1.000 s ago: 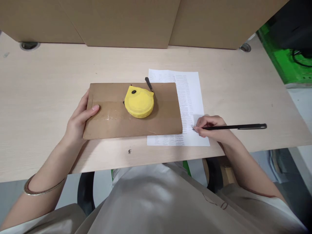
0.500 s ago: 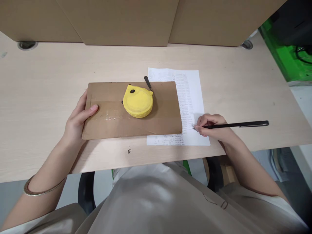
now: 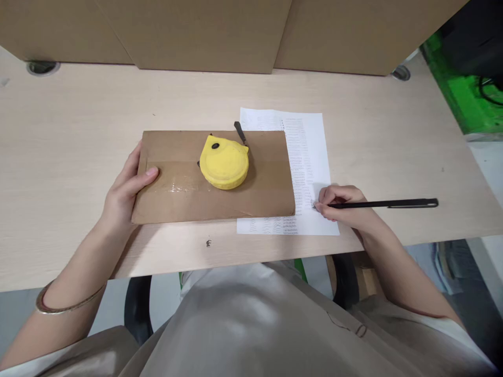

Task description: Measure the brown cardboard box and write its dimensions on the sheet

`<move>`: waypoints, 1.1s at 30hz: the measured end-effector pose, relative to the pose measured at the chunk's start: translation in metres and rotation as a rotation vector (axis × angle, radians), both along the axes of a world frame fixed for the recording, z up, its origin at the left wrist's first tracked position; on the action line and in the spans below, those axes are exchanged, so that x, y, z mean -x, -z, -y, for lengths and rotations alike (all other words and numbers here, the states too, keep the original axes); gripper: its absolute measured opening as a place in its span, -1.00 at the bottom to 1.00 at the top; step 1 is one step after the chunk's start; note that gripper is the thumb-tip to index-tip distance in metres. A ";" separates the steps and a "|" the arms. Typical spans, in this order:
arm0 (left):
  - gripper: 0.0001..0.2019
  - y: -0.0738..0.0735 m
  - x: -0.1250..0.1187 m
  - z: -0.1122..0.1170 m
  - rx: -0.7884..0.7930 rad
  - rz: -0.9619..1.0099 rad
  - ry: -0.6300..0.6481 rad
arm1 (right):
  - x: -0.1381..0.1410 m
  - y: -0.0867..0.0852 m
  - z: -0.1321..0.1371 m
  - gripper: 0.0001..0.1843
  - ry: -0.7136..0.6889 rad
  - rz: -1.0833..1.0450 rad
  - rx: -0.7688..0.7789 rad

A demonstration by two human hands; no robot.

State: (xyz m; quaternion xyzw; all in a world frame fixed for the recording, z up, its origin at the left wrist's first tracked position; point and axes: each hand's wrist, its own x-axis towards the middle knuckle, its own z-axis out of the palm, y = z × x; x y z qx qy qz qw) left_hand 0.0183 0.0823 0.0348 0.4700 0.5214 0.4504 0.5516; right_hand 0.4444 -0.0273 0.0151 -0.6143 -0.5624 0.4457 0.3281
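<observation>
A flat brown cardboard piece (image 3: 259, 193) lies on the pale wooden desk (image 3: 78, 115), covering the left part of a printed white sheet (image 3: 310, 141). On the cardboard sits a yellow tape measure (image 3: 223, 162) with a black strap behind it. My left hand (image 3: 126, 191) grips the cardboard's left edge, thumb on top. My right hand (image 3: 340, 205) pinches a long black pen (image 3: 387, 203), whose tip touches the sheet just right of the cardboard's lower right corner.
Brown cardboard panels (image 3: 204, 31) stand along the back of the desk. Cable grommets (image 3: 39, 67) sit at the back corners. A green object (image 3: 459, 84) is beyond the desk's right end. The desk's front edge runs just below the sheet.
Almost nothing differs; only the view shifts slightly. Both hands stay put, the pen tip resting at the same spot on the sheet.
</observation>
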 end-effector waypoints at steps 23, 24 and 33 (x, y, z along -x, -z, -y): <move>-0.35 -0.003 -0.001 0.000 0.000 0.034 0.063 | 0.053 -0.040 -0.052 -0.41 -0.152 1.190 0.241; -0.34 -0.003 -0.001 0.000 0.002 0.037 0.059 | 0.056 -0.041 -0.054 -0.41 -0.156 1.224 0.226; -0.21 0.002 -0.001 -0.002 0.000 0.051 0.101 | 0.132 -0.087 -0.072 -0.14 -0.104 0.959 -0.387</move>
